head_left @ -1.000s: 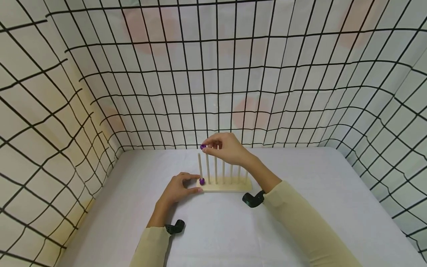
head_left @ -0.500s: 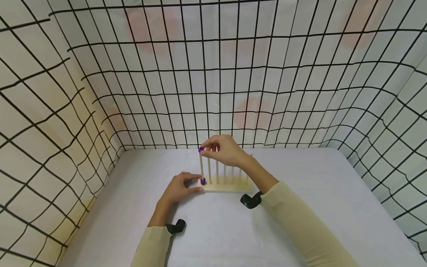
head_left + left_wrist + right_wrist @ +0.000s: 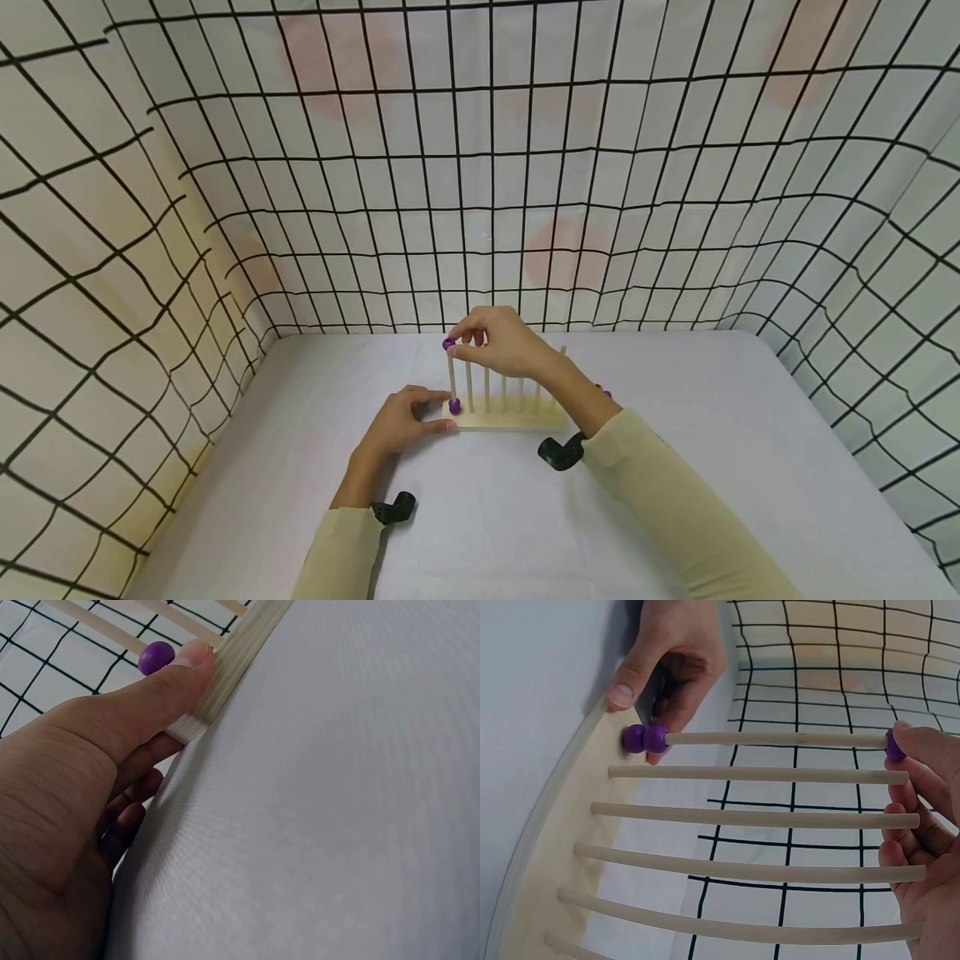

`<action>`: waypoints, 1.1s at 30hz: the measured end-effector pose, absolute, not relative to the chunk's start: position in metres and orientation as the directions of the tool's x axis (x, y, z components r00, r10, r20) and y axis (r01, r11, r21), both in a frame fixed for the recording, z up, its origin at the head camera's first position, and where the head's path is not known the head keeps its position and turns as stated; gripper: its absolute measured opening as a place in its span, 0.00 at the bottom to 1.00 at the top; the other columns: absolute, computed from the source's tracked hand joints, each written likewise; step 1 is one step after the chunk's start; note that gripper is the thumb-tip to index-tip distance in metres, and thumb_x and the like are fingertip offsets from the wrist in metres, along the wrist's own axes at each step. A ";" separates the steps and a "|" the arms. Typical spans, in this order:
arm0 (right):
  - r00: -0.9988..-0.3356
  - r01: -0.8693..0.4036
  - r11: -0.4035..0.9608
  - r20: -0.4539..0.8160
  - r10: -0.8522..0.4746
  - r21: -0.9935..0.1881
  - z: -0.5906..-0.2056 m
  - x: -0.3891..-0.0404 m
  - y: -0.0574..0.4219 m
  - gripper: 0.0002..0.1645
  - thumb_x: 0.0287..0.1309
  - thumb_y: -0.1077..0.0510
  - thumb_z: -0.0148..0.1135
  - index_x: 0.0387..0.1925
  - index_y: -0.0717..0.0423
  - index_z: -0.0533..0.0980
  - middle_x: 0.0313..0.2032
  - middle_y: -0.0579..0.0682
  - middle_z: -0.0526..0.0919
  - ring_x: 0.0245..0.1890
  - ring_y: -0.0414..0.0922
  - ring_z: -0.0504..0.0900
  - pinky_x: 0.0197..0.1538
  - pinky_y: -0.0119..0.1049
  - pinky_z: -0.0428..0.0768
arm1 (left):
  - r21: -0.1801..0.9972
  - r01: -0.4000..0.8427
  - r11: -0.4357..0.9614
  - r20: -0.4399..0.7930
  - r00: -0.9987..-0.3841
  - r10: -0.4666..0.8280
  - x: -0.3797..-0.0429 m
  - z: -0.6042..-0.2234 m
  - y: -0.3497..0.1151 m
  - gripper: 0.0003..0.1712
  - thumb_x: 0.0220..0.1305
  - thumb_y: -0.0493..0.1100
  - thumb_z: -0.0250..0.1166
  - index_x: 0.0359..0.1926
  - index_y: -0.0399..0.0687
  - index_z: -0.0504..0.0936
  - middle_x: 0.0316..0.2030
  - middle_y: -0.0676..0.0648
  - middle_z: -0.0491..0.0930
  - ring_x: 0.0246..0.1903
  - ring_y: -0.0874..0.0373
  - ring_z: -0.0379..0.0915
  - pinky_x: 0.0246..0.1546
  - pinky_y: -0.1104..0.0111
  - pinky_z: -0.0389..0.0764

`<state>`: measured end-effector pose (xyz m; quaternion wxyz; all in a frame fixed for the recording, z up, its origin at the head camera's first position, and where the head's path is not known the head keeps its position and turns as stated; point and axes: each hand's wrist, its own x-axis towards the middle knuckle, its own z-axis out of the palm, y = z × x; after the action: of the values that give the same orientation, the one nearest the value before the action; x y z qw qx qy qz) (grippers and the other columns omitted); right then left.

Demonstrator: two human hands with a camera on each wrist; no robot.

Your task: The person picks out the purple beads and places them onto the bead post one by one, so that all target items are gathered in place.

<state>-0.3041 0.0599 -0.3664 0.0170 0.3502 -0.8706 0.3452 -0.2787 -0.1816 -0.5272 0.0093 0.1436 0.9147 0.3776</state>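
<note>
A pale wooden base [image 3: 510, 417] carries a row of several upright pegs. Two purple beads [image 3: 646, 739] sit stacked at the foot of the end peg [image 3: 780, 739], the leftmost one in the head view. My left hand [image 3: 397, 427] grips that end of the base, thumb at the front and fingers behind. Between thumb and forefinger, my right hand [image 3: 502, 340] pinches another purple bead [image 3: 894, 745] at the top of the same peg. The left wrist view shows the left thumb [image 3: 161, 686] along the base edge, beside a purple bead [image 3: 156, 658].
Small purple and orange beads [image 3: 604, 392] peek out beyond the right forearm. White cloth [image 3: 480, 517] covers the table. Black netting [image 3: 491, 167] stands along the back and both sides. A dark wrist camera [image 3: 561, 452] is on the right wrist, another [image 3: 395, 508] on the left.
My right hand has moved left and slightly down, bringing its bead from near the second peg to the top of the end peg. The left hand keeps its grip on the base.
</note>
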 end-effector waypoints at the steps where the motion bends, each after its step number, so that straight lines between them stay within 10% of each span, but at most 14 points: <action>1: -0.753 -0.624 0.520 0.272 -0.599 -0.582 -0.367 -0.304 0.060 0.13 0.64 0.49 0.71 0.48 0.47 0.88 0.34 0.41 0.83 0.34 0.40 0.75 0.34 0.33 0.74 | 0.694 0.257 0.672 0.091 -0.958 0.272 -0.279 -0.527 -0.182 0.31 0.50 0.63 0.81 0.57 0.68 0.87 0.56 0.50 0.85 0.60 0.51 0.77 0.65 0.49 0.76; 33: -0.788 -0.585 0.502 0.303 -0.536 -0.637 -0.356 -0.297 0.095 0.16 0.64 0.47 0.70 0.49 0.51 0.87 0.36 0.43 0.85 0.38 0.43 0.78 0.46 0.40 0.79 | 0.690 0.248 0.680 0.091 -0.962 0.258 -0.278 -0.527 -0.180 0.31 0.51 0.63 0.80 0.57 0.68 0.87 0.57 0.49 0.84 0.62 0.50 0.76 0.66 0.47 0.74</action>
<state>-0.2972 0.0946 -0.3562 0.0327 0.3237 -0.8659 0.3801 -0.2785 -0.1800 -0.5275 0.0070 0.1382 0.9165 0.3753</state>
